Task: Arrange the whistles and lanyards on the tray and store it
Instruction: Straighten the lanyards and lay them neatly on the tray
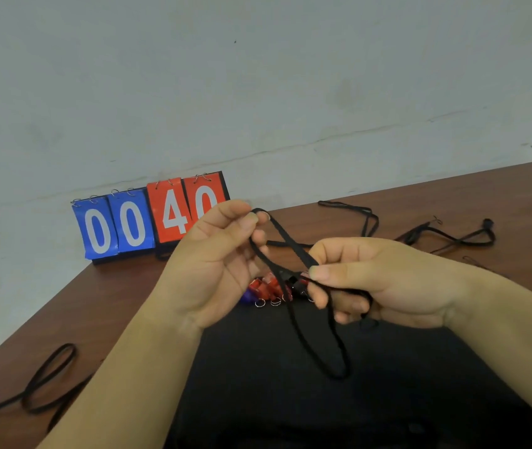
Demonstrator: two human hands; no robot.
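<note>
At centre frame, the left hand (219, 264) is pinching the loop of a black lanyard (292, 243) and the right hand (378, 283) is gripping its middle above the dark tray (290, 413), apparently folding it, which next needs laying beside the whistles (266, 288).

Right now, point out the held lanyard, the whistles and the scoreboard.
held lanyard (292, 240), head view, on its taut upper strand.
whistles (267, 283), head view, on a red whistle in the cluster.
scoreboard (131, 223), head view, on the second blue zero card.
</note>
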